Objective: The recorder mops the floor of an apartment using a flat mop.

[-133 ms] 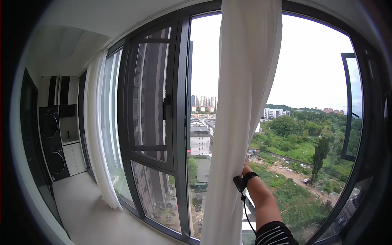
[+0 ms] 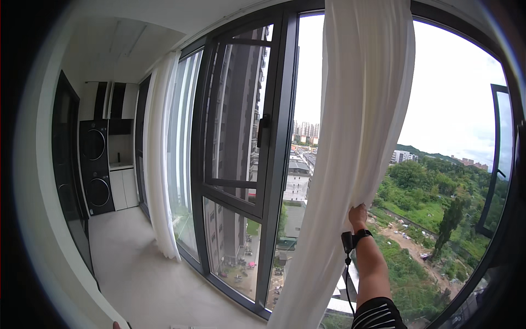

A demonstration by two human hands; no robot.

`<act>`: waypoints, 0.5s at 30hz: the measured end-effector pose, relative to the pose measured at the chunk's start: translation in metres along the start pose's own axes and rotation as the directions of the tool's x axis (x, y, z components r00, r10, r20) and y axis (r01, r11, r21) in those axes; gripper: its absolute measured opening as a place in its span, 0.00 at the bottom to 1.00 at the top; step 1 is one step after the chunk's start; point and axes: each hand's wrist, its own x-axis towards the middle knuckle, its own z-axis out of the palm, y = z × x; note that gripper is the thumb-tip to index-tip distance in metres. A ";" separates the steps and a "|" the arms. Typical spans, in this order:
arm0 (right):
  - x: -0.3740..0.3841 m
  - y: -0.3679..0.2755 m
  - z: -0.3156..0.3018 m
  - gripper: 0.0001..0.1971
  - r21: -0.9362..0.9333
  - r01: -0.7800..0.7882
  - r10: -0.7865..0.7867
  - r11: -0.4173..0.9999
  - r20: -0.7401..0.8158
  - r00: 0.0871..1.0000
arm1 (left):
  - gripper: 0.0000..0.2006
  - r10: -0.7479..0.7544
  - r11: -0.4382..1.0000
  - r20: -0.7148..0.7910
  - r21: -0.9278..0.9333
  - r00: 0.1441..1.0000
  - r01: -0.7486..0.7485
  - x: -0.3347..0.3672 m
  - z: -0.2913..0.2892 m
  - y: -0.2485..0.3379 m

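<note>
A long white sheer curtain [image 2: 356, 109] hangs in gathered folds before the window, from the top of the view to its lower edge. My right hand [image 2: 358, 215] is closed on the right edge of this curtain, at about mid-height, and the cloth creases around it. Some fingers are hidden in the fabric. On that wrist sits a black strap with a small dark device [image 2: 348, 241] and a hanging cable. At the bottom left edge only a fingertip-sized bit of my left hand [image 2: 116, 325] shows; its fingers are cut off.
Dark window frames [image 2: 276, 164] run behind the curtain, with a handle on one sash. At right an outward-opened pane [image 2: 496, 159] stands ajar. A second white curtain [image 2: 163, 164] hangs further left. Stacked black laundry machines [image 2: 96, 164] and a cabinet [image 2: 125, 186] stand far left.
The view has turned left, so the curtain and window appear further right. More of my right hand now shows at the curtain's edge, and a bit of my left hand appears at bottom left.
</note>
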 end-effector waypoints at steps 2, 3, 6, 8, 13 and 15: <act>0.012 0.026 -0.034 0.22 0.037 -0.108 0.110 0.994 -0.055 0.992 | 0.30 0.042 0.999 -0.063 0.001 0.997 -0.042 -0.003 0.007 -0.006; 0.012 0.034 -0.042 0.21 0.059 -0.072 0.077 0.996 -0.078 0.994 | 0.30 0.057 0.998 -0.084 0.004 0.995 -0.057 -0.005 0.010 -0.009; 0.028 0.064 -0.045 0.26 0.079 -0.070 0.080 0.994 -0.134 0.988 | 0.29 0.080 0.997 -0.148 0.004 0.986 -0.080 -0.006 0.018 -0.021; 0.029 0.083 -0.038 0.33 0.133 0.044 -0.012 0.990 -0.238 0.971 | 0.29 0.080 0.997 -0.173 0.004 0.982 -0.081 -0.005 0.020 -0.030; -0.080 0.103 -0.016 0.48 0.227 0.094 -0.089 0.969 -0.029 0.996 | 0.30 0.060 0.998 -0.249 0.002 0.967 -0.062 -0.016 0.029 -0.040; -0.150 0.160 -0.004 0.49 0.047 0.168 -0.171 0.985 0.069 0.983 | 0.30 0.051 0.999 -0.266 -0.003 0.963 -0.053 -0.017 0.030 -0.042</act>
